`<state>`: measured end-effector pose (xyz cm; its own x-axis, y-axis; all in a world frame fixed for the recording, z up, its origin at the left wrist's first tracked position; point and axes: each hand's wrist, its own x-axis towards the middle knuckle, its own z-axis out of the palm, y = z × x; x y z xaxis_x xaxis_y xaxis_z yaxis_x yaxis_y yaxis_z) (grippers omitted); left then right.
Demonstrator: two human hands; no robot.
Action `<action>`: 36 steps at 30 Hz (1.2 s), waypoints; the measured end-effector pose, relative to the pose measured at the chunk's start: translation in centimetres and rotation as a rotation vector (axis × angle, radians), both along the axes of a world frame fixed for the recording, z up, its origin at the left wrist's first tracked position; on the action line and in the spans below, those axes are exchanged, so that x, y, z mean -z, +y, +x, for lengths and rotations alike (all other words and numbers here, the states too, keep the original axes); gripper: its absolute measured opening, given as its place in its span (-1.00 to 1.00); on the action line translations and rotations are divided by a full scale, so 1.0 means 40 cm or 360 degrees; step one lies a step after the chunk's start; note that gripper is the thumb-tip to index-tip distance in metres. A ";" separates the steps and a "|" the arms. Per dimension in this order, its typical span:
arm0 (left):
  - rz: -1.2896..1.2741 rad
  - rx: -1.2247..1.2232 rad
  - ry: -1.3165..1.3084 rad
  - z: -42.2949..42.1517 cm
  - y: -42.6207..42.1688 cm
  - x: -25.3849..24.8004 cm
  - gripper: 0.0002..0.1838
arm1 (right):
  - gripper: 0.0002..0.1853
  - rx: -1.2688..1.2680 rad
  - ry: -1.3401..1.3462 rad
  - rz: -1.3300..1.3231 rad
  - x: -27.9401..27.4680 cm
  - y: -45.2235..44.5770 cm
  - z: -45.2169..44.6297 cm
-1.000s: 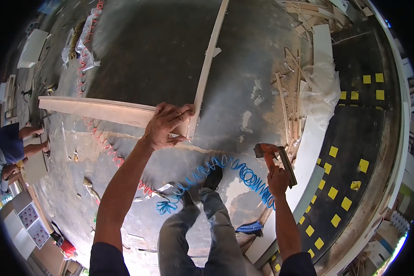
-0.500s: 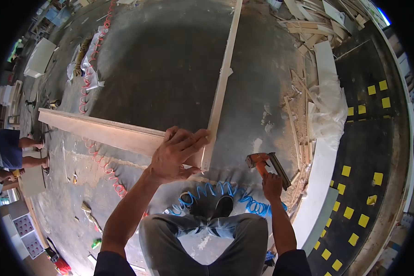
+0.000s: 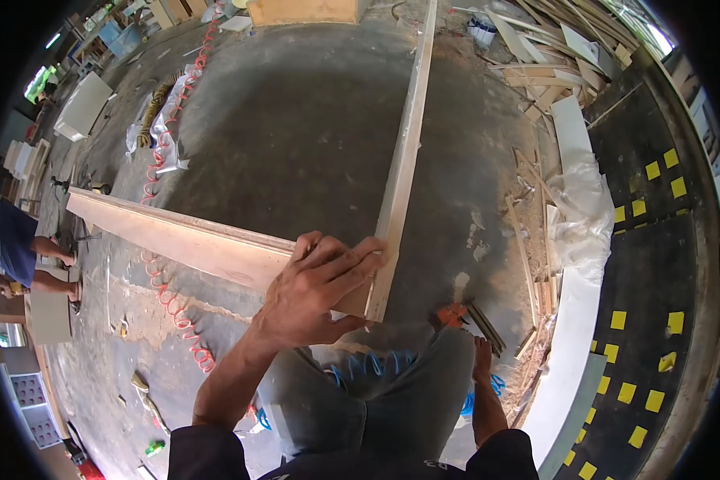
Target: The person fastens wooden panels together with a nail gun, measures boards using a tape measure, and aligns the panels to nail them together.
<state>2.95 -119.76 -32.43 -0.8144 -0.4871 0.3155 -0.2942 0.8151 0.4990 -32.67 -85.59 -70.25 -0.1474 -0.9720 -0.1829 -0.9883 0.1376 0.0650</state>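
My left hand (image 3: pixel 316 292) grips the corner where a wide wooden board (image 3: pixel 184 240) from the left meets a long narrow wooden strip (image 3: pixel 408 144) that runs away from me. Its fingers reach over the board's top edge onto the strip, the thumb lies low near the strip's end. Beside my right knee is my right hand (image 3: pixel 482 360), partly hidden by the leg, at an orange and black nail gun (image 3: pixel 454 314). The gun is partly behind the knee, and its handle is hidden. A coiled blue hose (image 3: pixel 372 366) shows between my legs.
Coiled red hose (image 3: pixel 172 308) crosses the floor at the left. A co-worker's legs (image 3: pixel 56 268) show at the far left. On the right are wood scraps (image 3: pixel 548 76), crumpled plastic (image 3: pixel 582 216), a white board (image 3: pixel 572 336) and a black surface with yellow squares (image 3: pixel 648 280).
My body has lowered into a crouch, with the knees now up beside the hands. My right hand and the nail gun have come down beside the right knee. My left hand stays at the corner.
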 end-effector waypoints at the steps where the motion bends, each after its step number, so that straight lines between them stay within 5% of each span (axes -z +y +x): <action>1: -0.0016 -0.0002 -0.0002 -0.001 0.000 0.001 -0.09 | -0.53 0.0052 -0.0055 -0.0038 0.003 0.005 0.005; 7: -0.0012 0.0011 0.0042 -0.001 -0.002 0.002 -0.07 | -0.64 0.0349 -0.0217 -0.0197 0.156 0.065 -0.020; 13: -0.0001 0.0011 0.0126 -0.001 0.000 0.011 -0.08 | -0.78 0.0379 0.0086 0.0015 0.084 0.012 0.012; 16: -0.0002 -0.0012 0.0134 -0.002 0.005 0.008 -0.09 | -0.78 0.0604 -0.0098 0.0062 0.118 0.002 0.002; 23: 0.0003 -0.0007 0.0135 -0.001 -0.001 0.013 -0.09 | -0.73 0.0438 0.0016 0.0338 0.036 -0.106 0.005; 28: 0.0017 -0.0002 0.0159 0.000 0.000 0.013 -0.09 | -0.64 0.0635 -0.0526 -0.0076 -0.152 -0.321 0.027; 32: 0.0012 -0.0006 0.0177 -0.002 0.004 0.010 -0.10 | -0.35 0.0461 -0.1026 -0.0572 -0.346 -0.441 0.146; 36: -0.0001 -0.0001 0.0206 -0.005 0.004 0.011 -0.11 | 0.15 -0.0254 -0.1184 -0.0834 -0.568 -0.538 0.384</action>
